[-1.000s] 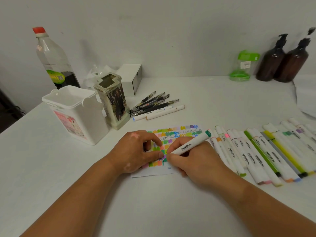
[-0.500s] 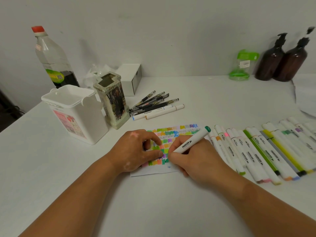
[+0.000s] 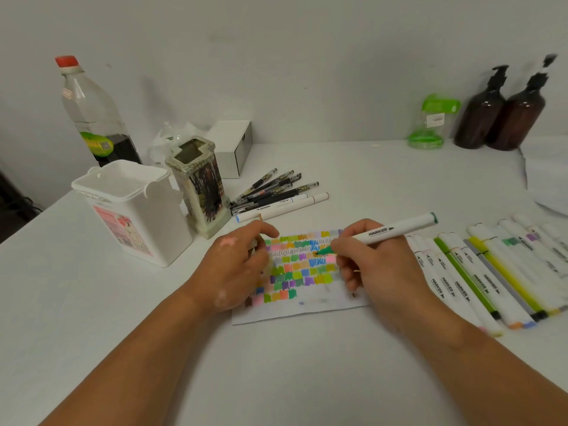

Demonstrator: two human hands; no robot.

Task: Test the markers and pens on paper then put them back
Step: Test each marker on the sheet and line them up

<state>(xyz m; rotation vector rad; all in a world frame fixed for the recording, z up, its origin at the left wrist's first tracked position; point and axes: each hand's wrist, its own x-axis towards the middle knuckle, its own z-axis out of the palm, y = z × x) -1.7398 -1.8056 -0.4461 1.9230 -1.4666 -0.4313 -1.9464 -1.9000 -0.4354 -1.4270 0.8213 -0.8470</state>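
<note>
1. The sheet of paper lies flat on the white table, covered in rows of small colour swatches. Its near edge is bare.
2. The left hand rests on the paper's left side with its fingers bent. Something pale shows by the thumb, and I cannot tell whether the hand pinches it.
3. The right hand sits on the paper's right side, thumb and fingers clamped round a white marker. The marker's green tip touches the upper swatch rows between the two hands, and its green-ended tail slants up to the right.
4. Just right of that hand, a row of markers lies side by side.
5. Beyond the paper is a loose bundle of pens, beside a ceramic holder and a white tub.
6. Against the wall stand a plastic bottle, a white box, a green container and two brown pump bottles.
</note>
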